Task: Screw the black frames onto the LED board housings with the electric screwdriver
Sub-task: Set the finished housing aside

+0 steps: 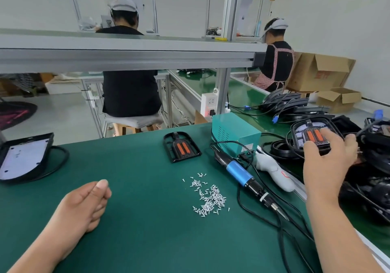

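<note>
At nine o'clock on the green mat (137, 230) I am seeing an LED board housing (23, 156) lying flat with its pale board facing up and a black cable looping round it. The left hand (84, 205) is resting on the mat at seven o'clock, fingers loosely curled and holding nothing. A black frame (181, 146) with two orange strips is lying alone at twelve o'clock. Just right of the middle a pile of small screws (207, 196) is lying scattered. The electric screwdriver (242, 175) is lying at three o'clock, untouched, tip pointing to five o'clock, in front of a teal power box (235, 133). At two o'clock the right hand (329, 156) is reaching over a second housing (299, 134) beside the mat, fingers spread across its top; I cannot tell whether they are gripping it.
</note>
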Demonstrator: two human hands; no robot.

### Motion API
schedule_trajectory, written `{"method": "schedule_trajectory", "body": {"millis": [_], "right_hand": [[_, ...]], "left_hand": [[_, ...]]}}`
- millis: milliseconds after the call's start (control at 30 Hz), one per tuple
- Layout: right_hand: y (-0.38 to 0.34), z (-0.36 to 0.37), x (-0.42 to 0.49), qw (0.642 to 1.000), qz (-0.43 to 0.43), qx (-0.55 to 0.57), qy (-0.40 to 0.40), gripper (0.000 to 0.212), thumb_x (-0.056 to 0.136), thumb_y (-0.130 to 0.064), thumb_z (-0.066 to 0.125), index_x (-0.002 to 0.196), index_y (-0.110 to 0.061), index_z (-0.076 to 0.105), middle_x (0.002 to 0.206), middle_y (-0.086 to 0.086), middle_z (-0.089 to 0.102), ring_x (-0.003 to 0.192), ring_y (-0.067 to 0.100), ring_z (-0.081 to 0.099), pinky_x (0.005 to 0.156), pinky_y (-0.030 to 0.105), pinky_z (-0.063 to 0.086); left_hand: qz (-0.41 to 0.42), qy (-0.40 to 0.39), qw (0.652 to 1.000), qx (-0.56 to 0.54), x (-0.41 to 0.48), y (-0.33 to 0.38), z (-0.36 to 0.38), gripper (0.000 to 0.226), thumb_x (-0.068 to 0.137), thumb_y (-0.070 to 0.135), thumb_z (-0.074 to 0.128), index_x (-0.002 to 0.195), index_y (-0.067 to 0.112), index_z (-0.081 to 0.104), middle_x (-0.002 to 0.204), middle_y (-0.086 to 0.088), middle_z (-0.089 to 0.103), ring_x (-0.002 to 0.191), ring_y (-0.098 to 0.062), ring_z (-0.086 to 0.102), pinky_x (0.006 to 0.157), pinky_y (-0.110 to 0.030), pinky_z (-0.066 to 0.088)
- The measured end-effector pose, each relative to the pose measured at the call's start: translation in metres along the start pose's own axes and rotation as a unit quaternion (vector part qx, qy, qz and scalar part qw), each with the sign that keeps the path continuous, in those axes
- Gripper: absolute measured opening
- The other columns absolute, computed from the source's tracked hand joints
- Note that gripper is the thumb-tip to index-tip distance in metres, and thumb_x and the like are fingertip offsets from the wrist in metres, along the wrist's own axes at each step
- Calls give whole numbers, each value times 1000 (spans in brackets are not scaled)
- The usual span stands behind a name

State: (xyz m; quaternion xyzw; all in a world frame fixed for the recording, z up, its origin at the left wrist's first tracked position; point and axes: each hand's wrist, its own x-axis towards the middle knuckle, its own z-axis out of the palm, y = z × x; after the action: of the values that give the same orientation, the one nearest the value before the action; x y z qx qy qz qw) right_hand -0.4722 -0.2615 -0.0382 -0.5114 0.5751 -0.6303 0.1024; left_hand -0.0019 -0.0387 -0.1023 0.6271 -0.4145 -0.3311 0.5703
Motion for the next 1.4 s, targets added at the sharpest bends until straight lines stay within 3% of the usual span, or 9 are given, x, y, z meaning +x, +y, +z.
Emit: {"method": "schedule_trajectory", "body": {"millis": [133, 267, 433, 600, 700, 1000, 1100, 1233, 1400], "right_hand": [[-8, 6, -13, 999, -47, -12, 7, 43, 92, -22, 59, 134, -21, 63, 170, 13, 24, 161, 33, 13, 129, 55, 18], [-35, 25, -39, 991, -120, 3, -60, 37, 90, -21, 61, 126, -16, 69, 150, 10, 47, 147, 31, 32, 114, 12, 22], [-69, 54, -74, 967, -168, 21, -191, 26, 95, -6, 69, 119, -15, 73, 136, 2, 57, 138, 21, 40, 118, 42, 34], [-101, 88, -113, 928, -216, 56, -299, 22, 95, -7, 72, 111, -21, 74, 118, -10, 61, 125, 13, 48, 108, 11, 27], [-117, 111, -141, 897, -249, 66, -358, 17, 96, -13, 72, 109, -23, 75, 114, -19, 61, 121, 1, 49, 100, 2, 27], [-147, 188, -220, 808, -317, 53, -493, 9, 102, -25, 65, 108, -26, 71, 102, -21, 60, 99, -12, 51, 84, 8, 37], [-162, 218, -240, 771, -334, 47, -540, 13, 103, -31, 60, 112, -27, 68, 106, -18, 62, 96, -7, 56, 81, 17, 45], [-186, 256, -266, 736, -349, 33, -579, 25, 103, -21, 58, 127, -21, 67, 117, -7, 67, 107, 12, 62, 90, 33, 52], [-212, 290, -287, 702, -345, 33, -623, 40, 106, -28, 57, 145, -21, 58, 137, -3, 63, 124, 13, 58, 102, 37, 50]], "left_hand": [[-8, -3, 1000, -3, -7, 12, 7, 52, 95, 62, 61, 81, 12, 61, 68, -3, 25, 55, -18, 22, 47, -22, 23], [-20, 5, 1000, 3, -7, 13, 7, 45, 104, 51, 56, 79, 15, 62, 67, -1, 30, 56, -18, 25, 47, -24, 24], [-24, 9, 1000, 3, -8, 14, 9, 44, 107, 49, 54, 80, 16, 62, 66, 1, 35, 55, -15, 28, 45, -24, 27], [-27, 12, 999, -25, -13, 23, 12, 42, 101, 55, 58, 76, 22, 62, 64, 4, 35, 54, -14, 27, 45, -23, 25], [-30, 19, 999, -39, -15, 27, 12, 40, 93, 59, 59, 75, 23, 61, 64, 3, 34, 54, -14, 25, 45, -23, 24], [-33, 67, 995, -68, -14, 28, 14, 45, 108, 47, 53, 68, 28, 61, 62, 4, 32, 51, -14, 25, 44, -23, 23], [-40, 104, 990, -88, -13, 28, 13, 42, 108, 45, 52, 74, 21, 60, 59, 6, 33, 49, -13, 25, 43, -23, 22], [-64, 152, 977, -132, -8, 29, 11, 39, 102, 42, 54, 67, 25, 59, 59, 5, 34, 48, -12, 25, 43, -23, 20], [-79, 215, 948, -222, -4, 25, 5, 40, 98, 30, 52, 59, 29, 55, 58, 7, 30, 47, -12, 22, 41, -23, 19]]}}
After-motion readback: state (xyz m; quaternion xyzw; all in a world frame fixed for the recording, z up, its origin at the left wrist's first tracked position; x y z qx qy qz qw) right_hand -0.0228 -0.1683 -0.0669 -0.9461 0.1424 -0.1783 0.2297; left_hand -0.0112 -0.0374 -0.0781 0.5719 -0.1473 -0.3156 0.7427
